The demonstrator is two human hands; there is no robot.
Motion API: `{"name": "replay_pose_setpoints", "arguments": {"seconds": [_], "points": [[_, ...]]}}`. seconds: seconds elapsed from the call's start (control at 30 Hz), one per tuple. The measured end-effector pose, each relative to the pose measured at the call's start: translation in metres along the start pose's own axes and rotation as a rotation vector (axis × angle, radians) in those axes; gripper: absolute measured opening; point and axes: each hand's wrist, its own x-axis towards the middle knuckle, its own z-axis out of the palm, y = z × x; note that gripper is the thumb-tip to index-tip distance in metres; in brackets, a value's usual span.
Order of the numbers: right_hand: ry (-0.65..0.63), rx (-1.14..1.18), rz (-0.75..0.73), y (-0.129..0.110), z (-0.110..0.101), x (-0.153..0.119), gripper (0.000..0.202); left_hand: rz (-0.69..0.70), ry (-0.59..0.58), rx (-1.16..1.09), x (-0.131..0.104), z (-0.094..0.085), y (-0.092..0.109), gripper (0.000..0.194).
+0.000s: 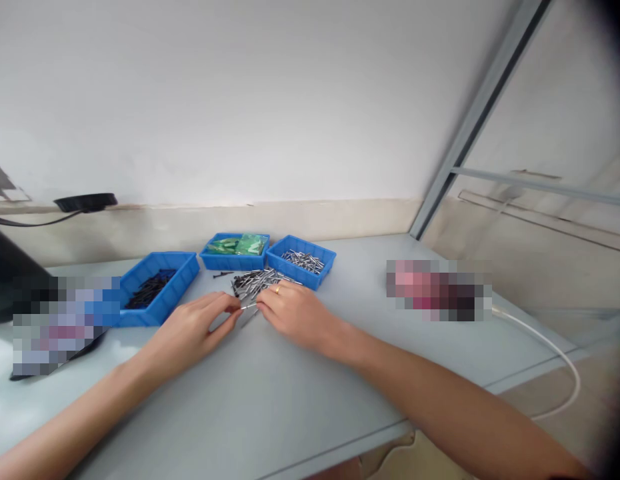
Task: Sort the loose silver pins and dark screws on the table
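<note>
My left hand [203, 323] pinches one end of a thin silver metal rod [249, 307]. Closed around its other end are the fingers of my right hand [297, 317], which wears a ring. Just beyond my fingers lies a loose pile of silver rods and black pieces [253, 283] on the grey table [250, 413]. To the left, a blue bin [177, 297] holds dark, slender parts [149, 288]. Behind the pile on the right, another blue bin [290, 271] contains many short silver rods [307, 261]. The rod's ends are hidden by my fingertips.
A third blue bin [233, 261] with green packets [240, 245] stands near the wall. At right lies a blurred pinkish-dark object [430, 290] beside a white cable [565, 347]. Another blurred item [65, 330] and a black cylindrical object [15, 277] are at left. A metal frame [470, 127] rises at right.
</note>
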Motion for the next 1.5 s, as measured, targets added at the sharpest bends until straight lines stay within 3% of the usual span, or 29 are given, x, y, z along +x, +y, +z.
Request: {"name": "replay_pose_setpoints", "arguments": {"seconds": [1.5], "points": [[-0.022,0.013,-0.019,-0.0057,-0.006,-0.0015,0.018,0.054,-0.014,0.011,-0.001,-0.0036,-0.0003,0.027]]}}
